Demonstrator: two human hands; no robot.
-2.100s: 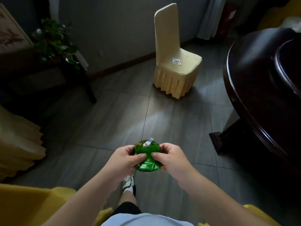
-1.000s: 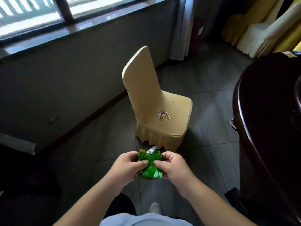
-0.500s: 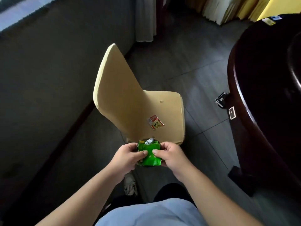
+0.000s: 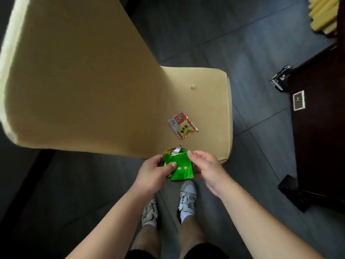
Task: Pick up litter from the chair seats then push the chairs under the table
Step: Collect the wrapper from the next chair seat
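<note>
A beige covered chair (image 4: 205, 101) stands right in front of me, its tall back (image 4: 74, 81) at the left. On the seat lies a red and yellow snack packet (image 4: 183, 126), and farther back a tiny pale scrap (image 4: 193, 87). My left hand (image 4: 153, 171) grips a crumpled green wrapper (image 4: 181, 167) with a silver scrap on top, thumb pressed on its front, above the seat's near edge. A dark round rim shows under the wrapper. My right hand (image 4: 207, 169) is beside the wrapper with loosely curled fingers, its thumb tip at the top right corner.
The dark wooden table (image 4: 321, 118) and its base fill the right side, a short gap from the chair. Yellow chair covers (image 4: 323, 14) sit at the top right. My feet in white shoes (image 4: 186, 200) stand on grey floor tiles just behind the chair.
I have walked up to the chair, which now fills the view. My right thumb has come off the front of the green wrapper; the left hand still grips it.
</note>
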